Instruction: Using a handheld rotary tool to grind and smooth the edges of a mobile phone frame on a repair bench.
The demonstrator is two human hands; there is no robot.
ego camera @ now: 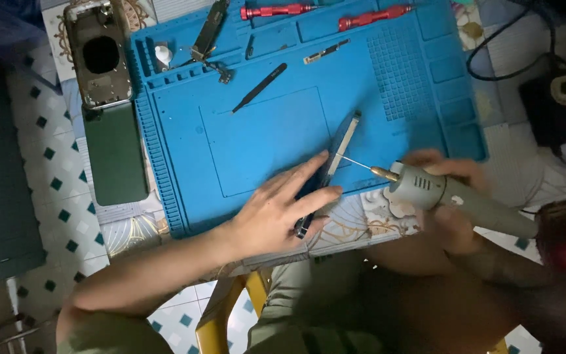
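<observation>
From here I spot no packages, labels or signs. At ten o'clock, left of the blue silicone repair mat (pixel 263 144), lies a dark green rectangular phone panel (pixel 115 154), possibly a screen, its face dark and blank.

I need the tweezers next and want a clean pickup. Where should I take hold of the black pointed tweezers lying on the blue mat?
Probably grip the black pointed tweezers at the wider upper-right end, coming from above. They lie flat and diagonal on the blue silicone work mat, tapering to a fine tip at lower left, with bare mat around them.
</observation>
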